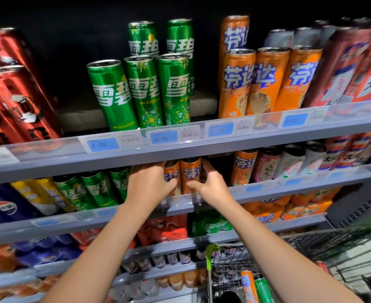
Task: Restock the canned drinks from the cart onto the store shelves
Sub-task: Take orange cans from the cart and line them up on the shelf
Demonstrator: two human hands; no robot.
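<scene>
Two hands gripping orange cans — second shelf

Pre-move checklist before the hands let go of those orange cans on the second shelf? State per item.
1. Left hand grips the left orange can: ok.
2. Right hand grips the right orange can: ok.
3. Both cans upright behind the second shelf rail: ok.
4. Can bases seated flat on the shelf: cannot tell, hands and rail hide them.
5. Free slot to the right, before the single orange can: ok, a dark gap shows.
6. More stock in the cart: ok, an orange cart can and a green cart can lie inside.
</scene>
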